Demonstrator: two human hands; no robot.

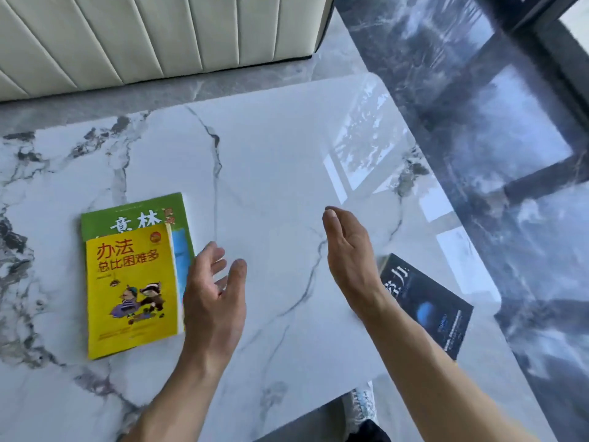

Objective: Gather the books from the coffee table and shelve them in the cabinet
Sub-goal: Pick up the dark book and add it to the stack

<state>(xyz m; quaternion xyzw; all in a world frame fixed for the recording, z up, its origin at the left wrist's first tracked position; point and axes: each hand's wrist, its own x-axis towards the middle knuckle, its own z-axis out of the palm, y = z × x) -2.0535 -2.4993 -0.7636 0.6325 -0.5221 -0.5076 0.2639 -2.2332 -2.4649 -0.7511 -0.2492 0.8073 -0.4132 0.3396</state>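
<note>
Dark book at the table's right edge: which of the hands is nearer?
Right. The right hand hovers open just left of the dark book, its wrist overlapping it; the left hand is farther left, beside the yellow book.

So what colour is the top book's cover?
Yellow, with red title and cartoon figures; head view.

Up top, a cream sofa (127,36) with stitched vertical panels and a dark trim along its base sits on grey marbled floor tiles (334,55). Off to the right, the floor turns dark and glossy (478,122) (window reflections all over it, bright and streaky). Down at the bottom edge, a pale frayed fabric (363,406) pokes into view.
</note>
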